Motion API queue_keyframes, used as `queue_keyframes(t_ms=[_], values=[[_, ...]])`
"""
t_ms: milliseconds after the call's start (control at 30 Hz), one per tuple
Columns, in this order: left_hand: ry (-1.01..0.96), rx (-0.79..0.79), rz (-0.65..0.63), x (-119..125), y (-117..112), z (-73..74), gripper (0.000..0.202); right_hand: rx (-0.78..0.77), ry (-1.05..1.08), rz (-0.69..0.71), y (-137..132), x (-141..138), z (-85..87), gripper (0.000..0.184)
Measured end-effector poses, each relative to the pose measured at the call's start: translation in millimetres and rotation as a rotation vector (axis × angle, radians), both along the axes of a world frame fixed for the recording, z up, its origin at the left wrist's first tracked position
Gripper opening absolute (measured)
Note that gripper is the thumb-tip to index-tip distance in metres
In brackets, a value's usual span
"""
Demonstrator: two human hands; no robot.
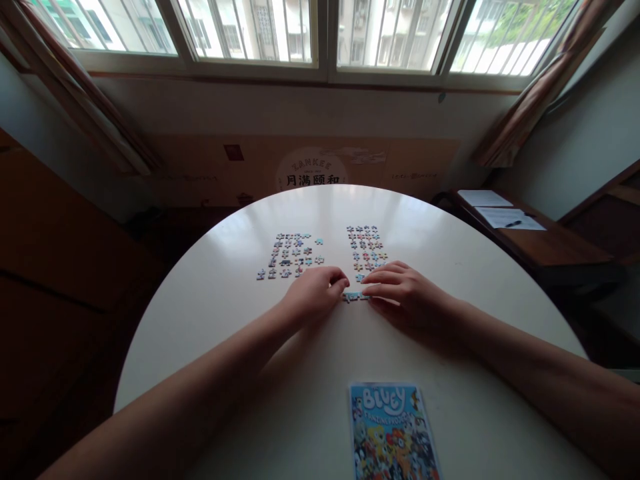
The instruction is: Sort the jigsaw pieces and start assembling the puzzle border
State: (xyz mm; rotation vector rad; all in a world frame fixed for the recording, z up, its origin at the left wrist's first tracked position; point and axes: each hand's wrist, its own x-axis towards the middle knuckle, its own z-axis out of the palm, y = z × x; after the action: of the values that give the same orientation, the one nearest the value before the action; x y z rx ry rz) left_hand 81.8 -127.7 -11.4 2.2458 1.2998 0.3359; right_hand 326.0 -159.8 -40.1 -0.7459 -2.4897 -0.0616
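A short strip of joined blue jigsaw puzzle pieces lies on the white table between my two hands. My left hand is at its left end, fingers curled and thumb near the index finger; whatever may be between them is hidden. My right hand reaches in from the other side, its index finger and thumb at the puzzle piece on the strip's right end. Its other fingers stretch toward a loose blue piece. Rows of loose puzzle pieces lie beyond my left hand, and another group beyond my right.
A blue picture sheet reading "Bluey" lies near me on the round white table. Papers and a pen rest on a brown side table at the right. A printed box panel stands under the windows.
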Motion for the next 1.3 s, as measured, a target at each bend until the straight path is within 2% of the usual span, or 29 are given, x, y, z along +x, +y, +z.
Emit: queue_keyframes(t_ms=[67,200,500,667,800,1167,1300], values=[[-0.023,-0.043,-0.081,-4.7,4.5,1.7,0.024,0.017,0.012,-0.019,-0.2,2.2,0.6,0.021],[-0.002,0.025,-0.272,-14.0,9.9,2.7,0.029,0.041,0.018,-0.028,0.1,8.3,1.9,0.028],[0.053,0.143,-0.434,-21.1,5.2,3.9,0.047,0.02,-0.017,-0.012,-1.9,10.3,7.1,0.031],[0.157,0.268,-0.443,-19.3,0.6,1.9,0.051,-0.01,-0.047,-0.027,-3.5,9.0,7.8,0.03],[0.164,0.332,-0.442,-18.3,-2.5,-2.8,0.053,-0.034,-0.077,-0.032,-3.5,8.7,7.4,0.025],[0.159,0.325,-0.409,-12.7,-6.8,-3.1,0.047,-0.084,-0.104,-0.04,-5.4,4.9,12.2,0.023],[0.156,0.344,-0.425,-10.2,-10.9,-3.1,0.035,-0.084,-0.148,-0.065,-6.3,2.0,11.2,0.02]])
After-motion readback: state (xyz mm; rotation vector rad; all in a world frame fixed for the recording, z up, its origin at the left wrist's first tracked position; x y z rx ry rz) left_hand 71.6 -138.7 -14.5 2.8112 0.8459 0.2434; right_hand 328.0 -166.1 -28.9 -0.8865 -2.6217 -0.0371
